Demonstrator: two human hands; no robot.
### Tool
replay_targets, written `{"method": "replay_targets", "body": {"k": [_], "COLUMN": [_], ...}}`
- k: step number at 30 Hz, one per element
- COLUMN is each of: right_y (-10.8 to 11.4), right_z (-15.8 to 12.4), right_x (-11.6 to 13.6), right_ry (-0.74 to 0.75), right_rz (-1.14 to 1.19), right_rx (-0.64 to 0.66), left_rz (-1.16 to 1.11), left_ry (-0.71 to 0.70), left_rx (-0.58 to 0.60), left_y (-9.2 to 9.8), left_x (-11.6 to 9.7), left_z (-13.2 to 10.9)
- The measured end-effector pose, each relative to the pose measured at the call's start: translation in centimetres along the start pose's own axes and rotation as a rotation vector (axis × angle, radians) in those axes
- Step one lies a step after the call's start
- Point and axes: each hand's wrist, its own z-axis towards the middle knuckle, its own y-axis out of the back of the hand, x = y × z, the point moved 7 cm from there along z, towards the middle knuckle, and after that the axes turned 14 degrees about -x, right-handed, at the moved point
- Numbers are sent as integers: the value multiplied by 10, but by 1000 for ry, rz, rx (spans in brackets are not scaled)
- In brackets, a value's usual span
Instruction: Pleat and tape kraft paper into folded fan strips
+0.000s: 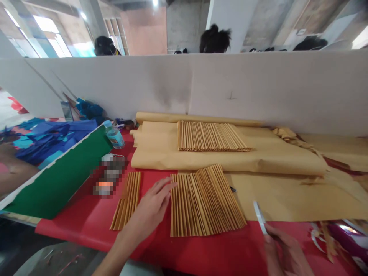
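A sheet of pleated brown paper (201, 205) lies on the red table cover, its folds fanned slightly at the right. My left hand (153, 205) rests at its left edge, fingers stretched out and fingertips on or just over the top left corner. Left of that hand lies a narrower pleated piece (126, 203), partly behind my wrist. My right hand (283, 249), at the lower right, is closed round a flat, silvery-white strip-like tool (259, 216) that points up and left; its exact kind is unclear. A small dark object (232, 189) pokes out beside the pleated sheet.
Behind lies a roll of brown paper (155, 159) with another pleated stack (211, 137) on top. A bottle (115, 136), a blurred-out item (110, 172) and a green board (66, 172) stand left. A purple device (349, 239) is at right. People sit beyond the white partition (129, 84).
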Motion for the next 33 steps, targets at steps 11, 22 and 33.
{"method": "replay_targets", "body": {"k": [11,22,33], "right_y": [-140,-144,-143], "right_z": [69,61,64], "right_x": [106,114,108], "right_ry": [-86,366,398], "right_rz": [686,544,575], "right_rx": [471,334,359], "left_rz": [-749,-901,-1215], "left_ry": [69,242,403], "left_rx": [-59,-24,39], "left_y": [-47,-46,-68], "left_x": [-26,-13,-7], "left_z": [80,62,61]}}
